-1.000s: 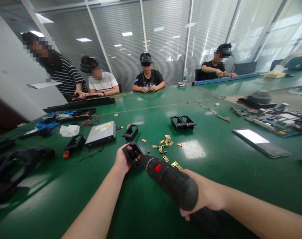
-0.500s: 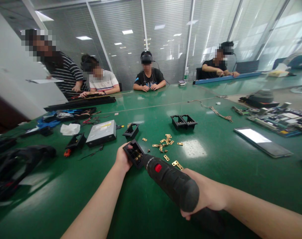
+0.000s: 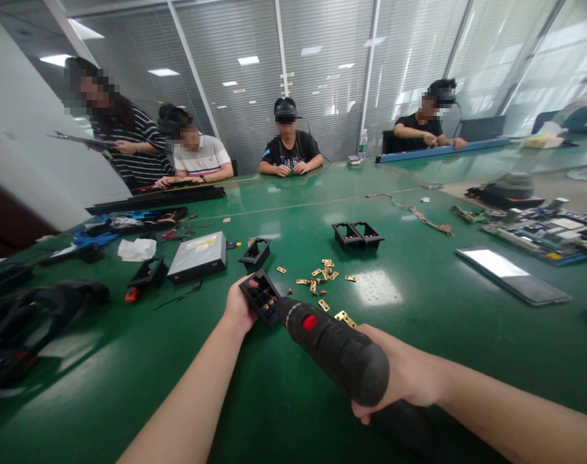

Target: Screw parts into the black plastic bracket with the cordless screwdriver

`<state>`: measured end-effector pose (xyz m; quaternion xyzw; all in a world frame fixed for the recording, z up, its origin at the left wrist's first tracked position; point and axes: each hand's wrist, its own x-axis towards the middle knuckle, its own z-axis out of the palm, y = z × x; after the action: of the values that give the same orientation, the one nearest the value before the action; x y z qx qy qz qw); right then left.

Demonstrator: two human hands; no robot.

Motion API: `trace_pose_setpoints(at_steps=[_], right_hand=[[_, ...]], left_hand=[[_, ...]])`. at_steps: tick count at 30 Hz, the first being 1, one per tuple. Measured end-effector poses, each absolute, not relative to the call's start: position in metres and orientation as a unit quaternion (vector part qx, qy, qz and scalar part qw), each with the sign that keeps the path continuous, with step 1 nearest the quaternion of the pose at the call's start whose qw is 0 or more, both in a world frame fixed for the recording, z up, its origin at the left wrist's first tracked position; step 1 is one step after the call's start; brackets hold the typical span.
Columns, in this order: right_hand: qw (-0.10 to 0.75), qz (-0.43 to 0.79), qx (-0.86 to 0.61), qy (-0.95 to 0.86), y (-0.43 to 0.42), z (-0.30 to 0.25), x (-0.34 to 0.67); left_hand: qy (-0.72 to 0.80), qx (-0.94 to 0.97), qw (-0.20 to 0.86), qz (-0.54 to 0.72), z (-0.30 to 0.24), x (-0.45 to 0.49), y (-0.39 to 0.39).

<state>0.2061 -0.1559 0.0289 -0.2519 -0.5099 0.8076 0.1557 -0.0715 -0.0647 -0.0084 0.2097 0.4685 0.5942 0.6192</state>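
My left hand [image 3: 240,308] is closed round a black plastic socket housing [image 3: 260,293], tilted with its hollow side toward me; brass pieces show inside. In my right hand [image 3: 387,367] is a black cordless drill [image 3: 334,351] with a red switch, its nose pointing into the housing. The bit's tip is hidden. Just beyond lie several loose brass plates [image 3: 324,305] and small screws [image 3: 315,292]. Another black housing [image 3: 255,254] stands behind my left hand, and a joined pair of housings [image 3: 356,236] sits farther back.
On the left are a silver disc drive [image 3: 197,256], another housing [image 3: 147,276], white tissue [image 3: 136,250] and black straps [image 3: 42,328]. A phone [image 3: 513,276] and circuit boards [image 3: 549,229] lie right. Several people sit or stand across the green table [image 3: 283,399].
My hands, the drill and the housing hold nearly the same position. At the far left, the standing person has shifted right and raised the clipboard.
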Motion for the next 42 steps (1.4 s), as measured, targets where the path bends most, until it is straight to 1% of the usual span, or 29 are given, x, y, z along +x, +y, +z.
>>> trace_pose_setpoints(at_steps=[4, 20, 26, 42], right_hand=[[0.143, 0.807, -0.266, -0.507, -0.1559, 0.0284, 0.2065], [0.164, 0.809, -0.256, -0.502, -0.1559, 0.0304, 0.2063], [0.146, 0.811, -0.247, -0.510, -0.1551, 0.0315, 0.2067], [0.167, 0.812, -0.249, -0.501, -0.1550, 0.0259, 0.2065]], left_hand=[[0.473, 0.197, 0.623, 0.591, -0.0106, -0.0726, -0.0637], [0.471, 0.216, 0.623, 0.586, -0.0096, -0.0723, -0.0646], [0.469, 0.212, 0.621, 0.591, -0.0103, -0.0727, -0.0641], [0.475, 0.212, 0.619, 0.589, -0.0102, -0.0723, -0.0631]])
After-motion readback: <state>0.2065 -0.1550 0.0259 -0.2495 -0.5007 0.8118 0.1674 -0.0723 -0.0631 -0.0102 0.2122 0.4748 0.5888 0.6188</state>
